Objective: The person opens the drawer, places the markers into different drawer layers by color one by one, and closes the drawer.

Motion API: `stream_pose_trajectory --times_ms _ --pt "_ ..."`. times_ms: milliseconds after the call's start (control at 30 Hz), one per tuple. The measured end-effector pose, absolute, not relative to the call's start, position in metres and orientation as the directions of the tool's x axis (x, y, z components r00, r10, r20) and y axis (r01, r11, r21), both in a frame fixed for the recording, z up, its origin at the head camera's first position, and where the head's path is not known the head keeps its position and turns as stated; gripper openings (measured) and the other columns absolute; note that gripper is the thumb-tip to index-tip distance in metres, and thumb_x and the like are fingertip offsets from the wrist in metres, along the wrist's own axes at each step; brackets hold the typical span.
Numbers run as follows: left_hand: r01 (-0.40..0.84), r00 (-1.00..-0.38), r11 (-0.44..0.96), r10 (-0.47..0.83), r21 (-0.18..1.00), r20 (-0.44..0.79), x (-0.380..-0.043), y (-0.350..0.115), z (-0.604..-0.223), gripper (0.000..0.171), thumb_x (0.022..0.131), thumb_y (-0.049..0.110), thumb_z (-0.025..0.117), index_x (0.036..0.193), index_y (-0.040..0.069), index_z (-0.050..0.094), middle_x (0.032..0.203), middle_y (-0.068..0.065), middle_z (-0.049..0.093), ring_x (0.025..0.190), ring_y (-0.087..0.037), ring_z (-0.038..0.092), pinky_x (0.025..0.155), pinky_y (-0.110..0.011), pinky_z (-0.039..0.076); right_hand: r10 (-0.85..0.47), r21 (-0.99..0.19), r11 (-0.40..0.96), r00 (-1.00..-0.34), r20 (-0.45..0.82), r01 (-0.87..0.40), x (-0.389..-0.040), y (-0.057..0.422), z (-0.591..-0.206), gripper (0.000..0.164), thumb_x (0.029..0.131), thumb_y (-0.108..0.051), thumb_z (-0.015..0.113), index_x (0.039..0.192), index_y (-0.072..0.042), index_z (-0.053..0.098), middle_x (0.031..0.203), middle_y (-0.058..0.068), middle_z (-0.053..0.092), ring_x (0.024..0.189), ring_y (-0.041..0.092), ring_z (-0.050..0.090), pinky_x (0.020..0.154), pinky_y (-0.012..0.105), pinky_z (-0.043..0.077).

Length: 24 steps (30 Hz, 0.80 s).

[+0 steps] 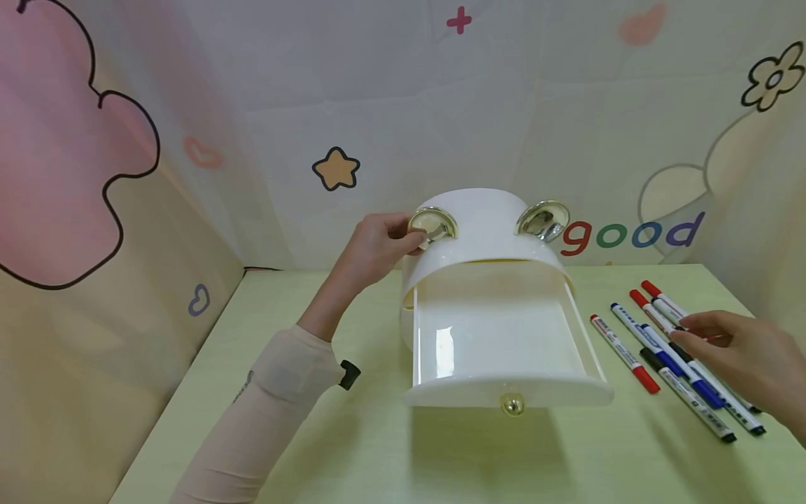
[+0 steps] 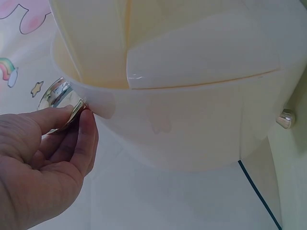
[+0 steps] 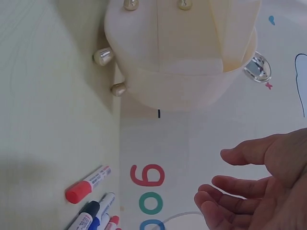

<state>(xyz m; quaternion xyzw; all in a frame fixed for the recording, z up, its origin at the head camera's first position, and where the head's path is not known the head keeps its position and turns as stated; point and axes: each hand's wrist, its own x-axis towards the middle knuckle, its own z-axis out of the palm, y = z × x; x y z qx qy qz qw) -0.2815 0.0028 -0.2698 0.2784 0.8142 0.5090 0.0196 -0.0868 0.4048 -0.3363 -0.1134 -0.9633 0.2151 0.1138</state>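
Centrally, a white drawer box (image 1: 488, 280) stood on the pale green desk (image 1: 315, 434), its top drawer (image 1: 504, 350) pulled out toward the person and showing no contents. The left hand (image 1: 378, 248) held the box's left gold ear-shaped ornament (image 1: 433, 225), thumb and fingers (image 2: 84, 139) pinched on its rim; a matching ornament (image 1: 541, 220) sat on the right, untouched. The right hand (image 1: 743, 357) hovered over a row of markers (image 1: 680, 357) lying just beside the box, its fingers loosely spread and holding nothing, fingertips close to a red-capped marker (image 1: 658, 308).

Risk: with the drawer so far out, a pull on the ornament would likely tip or slide the light box, and the low right hand could scatter the markers toward the desk edge.

Views compared: the head view alone showed the open drawer, its gold knob (image 1: 512, 404) and the whole marker row. The left wrist view showed the pinch on the ornament at close range. The right wrist view showed several further drawer knobs (image 3: 103, 56) and confirmed an empty palm, which the head view left partly in doubt. Behind stood a cartoon-printed cloth backdrop (image 1: 189, 140).
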Motion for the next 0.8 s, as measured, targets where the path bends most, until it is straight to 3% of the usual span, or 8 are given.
stream_pose_trajectory --times_ms 233,400,600,800 --pt "0.436 -0.842 0.325 0.475 0.839 0.254 -0.281 0.003 -0.269 0.025 0.1 0.008 0.067 0.123 -0.002 0.071 0.111 -0.013 0.072 0.094 -0.023 0.071 0.087 -0.035 0.058 0.216 -0.412 0.894 -0.975 0.051 0.177 -0.099 0.422 -0.354 0.047 0.101 -0.026 0.068 0.115 0.018 0.062 0.098 0.032 0.067 0.084 0.041 0.06 0.064 0.044 0.055" --pt "0.438 -0.841 0.323 0.476 0.839 0.256 -0.28 0.003 -0.269 0.022 0.1 0.008 0.067 0.12 -0.002 0.072 0.108 -0.013 0.072 0.093 -0.023 0.071 0.087 -0.035 0.058 0.168 -0.383 0.911 -0.986 0.007 0.152 -0.111 0.423 -0.366 0.045 0.098 -0.024 0.07 0.115 0.017 0.063 0.098 0.03 0.067 0.09 0.047 0.06 0.07 0.057 0.051" --pt "0.44 -0.841 0.319 0.474 0.84 0.26 -0.282 0.003 -0.271 0.02 0.1 0.008 0.068 0.116 -0.002 0.073 0.105 -0.013 0.073 0.092 -0.022 0.071 0.086 -0.036 0.058 0.138 -0.365 0.921 -0.99 -0.027 0.138 -0.124 0.421 -0.379 0.046 0.095 -0.024 0.072 0.113 0.018 0.065 0.094 0.025 0.069 0.084 0.038 0.061 0.065 0.049 0.05" --pt "0.429 -0.844 0.311 0.474 0.848 0.252 -0.282 0.003 -0.271 0.022 0.1 0.009 0.067 0.119 -0.002 0.072 0.108 -0.013 0.072 0.093 -0.023 0.071 0.087 -0.036 0.058 0.132 -0.343 0.928 -0.989 -0.071 0.148 -0.137 0.421 -0.388 0.05 0.093 -0.028 0.075 0.111 0.018 0.066 0.101 0.031 0.068 0.085 0.039 0.063 0.063 0.049 0.051"
